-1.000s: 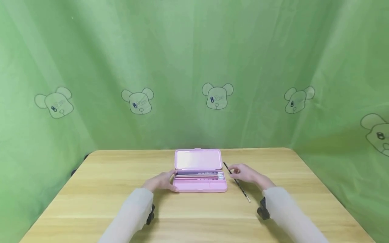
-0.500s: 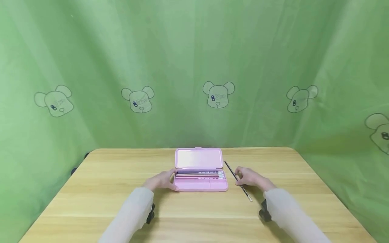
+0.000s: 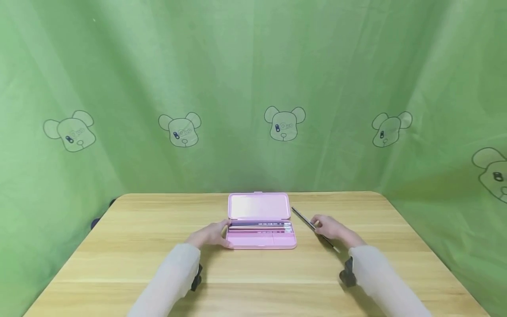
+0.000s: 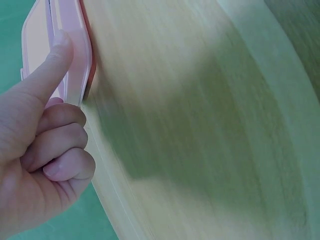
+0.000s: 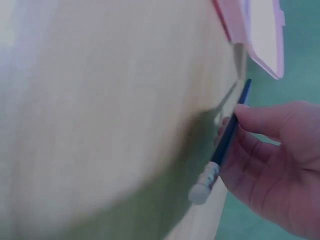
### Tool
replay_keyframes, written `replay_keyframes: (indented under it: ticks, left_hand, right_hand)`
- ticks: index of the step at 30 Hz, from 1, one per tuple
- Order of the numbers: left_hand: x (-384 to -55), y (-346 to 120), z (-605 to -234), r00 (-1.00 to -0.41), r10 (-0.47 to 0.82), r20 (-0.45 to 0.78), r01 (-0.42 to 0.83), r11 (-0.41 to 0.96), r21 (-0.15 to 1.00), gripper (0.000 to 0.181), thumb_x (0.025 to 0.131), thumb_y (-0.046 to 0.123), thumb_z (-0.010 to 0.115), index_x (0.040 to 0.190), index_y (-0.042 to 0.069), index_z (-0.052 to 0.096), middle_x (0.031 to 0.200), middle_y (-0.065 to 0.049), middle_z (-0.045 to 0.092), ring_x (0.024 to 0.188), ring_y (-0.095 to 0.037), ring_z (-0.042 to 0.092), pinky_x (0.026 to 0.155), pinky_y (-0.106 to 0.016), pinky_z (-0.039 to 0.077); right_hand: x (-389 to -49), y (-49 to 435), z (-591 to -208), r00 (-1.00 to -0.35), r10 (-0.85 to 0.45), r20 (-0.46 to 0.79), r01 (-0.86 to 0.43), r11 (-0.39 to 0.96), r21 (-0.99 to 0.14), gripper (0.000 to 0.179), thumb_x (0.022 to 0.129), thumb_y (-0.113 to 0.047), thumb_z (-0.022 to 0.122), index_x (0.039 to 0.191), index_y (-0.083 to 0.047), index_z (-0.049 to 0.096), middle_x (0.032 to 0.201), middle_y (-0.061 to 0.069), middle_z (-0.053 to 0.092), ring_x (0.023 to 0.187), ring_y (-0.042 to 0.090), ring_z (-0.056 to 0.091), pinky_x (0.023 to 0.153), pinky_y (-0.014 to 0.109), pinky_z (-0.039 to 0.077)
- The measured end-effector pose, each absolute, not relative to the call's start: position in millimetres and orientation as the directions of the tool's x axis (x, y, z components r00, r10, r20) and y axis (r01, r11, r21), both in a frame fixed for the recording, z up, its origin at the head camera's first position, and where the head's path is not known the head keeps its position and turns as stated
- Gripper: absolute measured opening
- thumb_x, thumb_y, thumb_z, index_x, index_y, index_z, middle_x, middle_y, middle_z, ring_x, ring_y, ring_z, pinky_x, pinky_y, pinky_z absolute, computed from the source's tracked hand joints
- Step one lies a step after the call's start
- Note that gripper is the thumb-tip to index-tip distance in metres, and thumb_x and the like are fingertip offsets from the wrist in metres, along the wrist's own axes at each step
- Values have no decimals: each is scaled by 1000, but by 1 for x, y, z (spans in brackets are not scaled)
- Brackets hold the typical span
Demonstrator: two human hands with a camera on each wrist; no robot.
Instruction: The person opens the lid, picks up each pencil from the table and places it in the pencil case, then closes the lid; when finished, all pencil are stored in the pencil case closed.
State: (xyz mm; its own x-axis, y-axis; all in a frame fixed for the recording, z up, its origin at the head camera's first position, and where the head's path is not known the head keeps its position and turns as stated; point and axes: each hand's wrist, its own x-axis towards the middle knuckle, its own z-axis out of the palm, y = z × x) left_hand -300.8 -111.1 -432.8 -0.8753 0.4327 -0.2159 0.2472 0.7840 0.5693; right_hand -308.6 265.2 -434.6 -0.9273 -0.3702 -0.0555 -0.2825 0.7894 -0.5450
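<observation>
A pink pencil case (image 3: 250, 241) lies with its lid (image 3: 259, 207) raised, near the far edge of the table. Several pencils (image 3: 261, 228) lie side by side in its rear compartment. My left hand (image 3: 210, 235) holds the case by its left end, thumb at the near corner and fingers towards the hinge. To the right of the case, my right hand (image 3: 332, 229) pinches a dark pencil (image 5: 227, 137) between thumb and fingers. The pencil's white eraser (image 5: 201, 192) points towards me and its other end points away, close to the case.
The case stands on a light wooden table (image 3: 253, 281). A green curtain (image 3: 233, 88) with bear-head prints hangs behind and along both sides. Dark objects (image 3: 95, 223) show past the table's left edge.
My right hand has shifted slightly right and taken the pencil between thumb and fingers. The pencil's eraser end has swung up and to the right. My left hand stays on the case.
</observation>
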Motion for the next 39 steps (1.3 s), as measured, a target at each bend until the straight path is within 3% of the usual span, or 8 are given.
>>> replay_keyframes:
  ticks: [5, 10, 14, 21, 27, 35, 39]
  left_hand:
    - [-300, -111, -432, -874, 430, -226, 243, 789, 564, 88, 71, 28, 76, 140, 1, 29, 139, -27, 35, 128, -41, 34, 107, -52, 27]
    - [-300, -112, -431, -877, 423, -225, 234, 788, 570, 87, 71, 27, 76, 140, 1, 29, 139, -26, 34, 128, -40, 33, 107, -52, 26]
    - [-301, -113, -431, -878, 428, -213, 242, 782, 574, 87, 71, 27, 76, 140, 1, 29, 139, -26, 35, 128, -40, 34, 107, -52, 27]
    - [-302, -113, -434, -874, 438, -212, 246, 774, 584, 88, 71, 28, 76, 140, 1, 29, 141, -25, 33, 129, -39, 32, 108, -51, 26]
    - [-304, -112, -435, -878, 431, -208, 248, 781, 574, 87, 70, 28, 77, 140, 2, 30, 139, -25, 36, 128, -39, 34, 107, -51, 27]
    - [-302, -111, -434, -879, 430, -207, 241, 773, 587, 85, 70, 26, 77, 138, 0, 32, 138, -25, 38, 128, -39, 34, 107, -51, 27]
    - [-303, -112, -435, -880, 432, -196, 251, 774, 581, 86, 70, 25, 78, 138, 0, 33, 137, -26, 39, 127, -40, 36, 107, -51, 28]
  right_hand:
    - [-312, 269, -427, -937, -344, 67, -322, 769, -552, 26, 83, 5, 51, 108, 11, 53, 83, 17, 59, 76, 26, 56, 68, 40, 51]
    - [-320, 255, -422, -894, -418, 160, -434, 721, -539, 26, 84, 6, 51, 109, 8, 56, 83, 17, 59, 76, 23, 56, 69, 38, 51]
    - [-326, 231, -425, -855, -494, 158, -499, 698, -514, 26, 83, 7, 52, 107, 3, 61, 82, 14, 59, 74, 18, 53, 69, 34, 49]
    - [-327, 186, -432, -776, -614, 143, -613, 682, -399, 26, 81, 7, 54, 104, 0, 65, 95, 12, 64, 91, 28, 59, 86, 45, 49]
    - [-329, 154, -435, -701, -688, 187, -708, 640, -299, 26, 82, 5, 55, 105, -2, 66, 88, 7, 62, 85, 23, 59, 82, 38, 50]
    - [-333, 138, -442, -763, -628, 150, -639, 702, -313, 28, 83, 5, 53, 105, -5, 68, 89, 6, 62, 89, 24, 60, 86, 39, 48]
    - [-333, 139, -444, -765, -627, 148, -638, 705, -310, 26, 84, 4, 53, 104, -5, 68, 89, 6, 62, 89, 24, 60, 86, 40, 48]
